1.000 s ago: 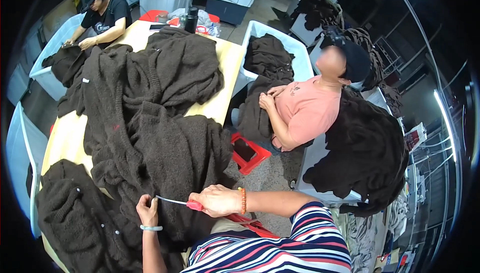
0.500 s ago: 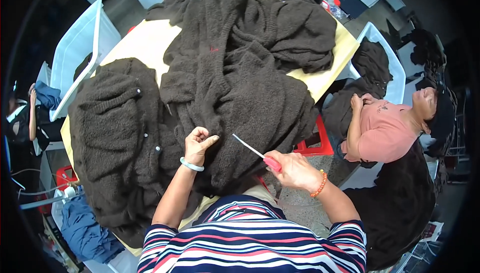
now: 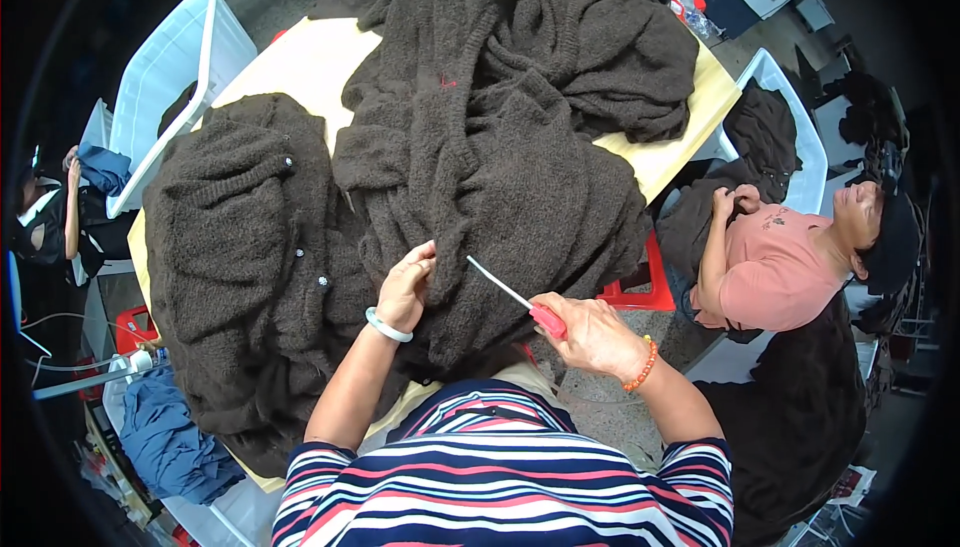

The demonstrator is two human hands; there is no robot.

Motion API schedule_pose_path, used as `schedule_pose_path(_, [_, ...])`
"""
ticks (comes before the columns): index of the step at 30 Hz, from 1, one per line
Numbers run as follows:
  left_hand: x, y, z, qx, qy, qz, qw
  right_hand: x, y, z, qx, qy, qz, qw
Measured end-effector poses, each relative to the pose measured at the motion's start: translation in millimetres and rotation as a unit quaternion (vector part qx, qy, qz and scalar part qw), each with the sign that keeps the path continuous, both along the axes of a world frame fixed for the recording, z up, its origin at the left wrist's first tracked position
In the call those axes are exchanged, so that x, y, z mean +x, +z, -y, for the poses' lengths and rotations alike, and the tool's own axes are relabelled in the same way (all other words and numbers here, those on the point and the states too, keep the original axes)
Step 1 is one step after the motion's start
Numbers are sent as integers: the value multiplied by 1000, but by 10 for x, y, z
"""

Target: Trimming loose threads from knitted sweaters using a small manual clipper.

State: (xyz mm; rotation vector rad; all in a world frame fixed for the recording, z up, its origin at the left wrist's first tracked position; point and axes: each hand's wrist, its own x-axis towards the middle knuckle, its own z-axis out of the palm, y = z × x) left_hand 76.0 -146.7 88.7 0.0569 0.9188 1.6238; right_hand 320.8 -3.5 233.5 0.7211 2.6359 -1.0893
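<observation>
A dark brown knit garment lies bunched across the table in front of me. My left hand is at its near fold, fingers drawn together on the knit with the tips partly hidden. My right hand is closed round the red handle of a tool with a long thin metal shaft. The shaft points up and left over the garment, its tip short of my left fingers; the tip's shape is too small to make out. A small red mark shows on the knit farther up.
Another brown knit garment with shiny buttons covers the left of the yellow tabletop. White bins flank the table. A person in a pink top sits at the right, near a red stool. Blue cloth fills a lower-left bin.
The table and garments have shifted slightly right and up in view. My left fingers have straightened forward along the fold. The tool stays in my right hand, pointing the same way.
</observation>
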Motion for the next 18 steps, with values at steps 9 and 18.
schedule_pose_path(9, [313, -4, -59, -65, -141, -390, 908, 25, 41, -57, -1, -20, -7, 1000])
schedule_pose_path(18, [380, 132, -57, -118, -60, -456, 880, 5, 84, 5, -19, 32, 29, 999])
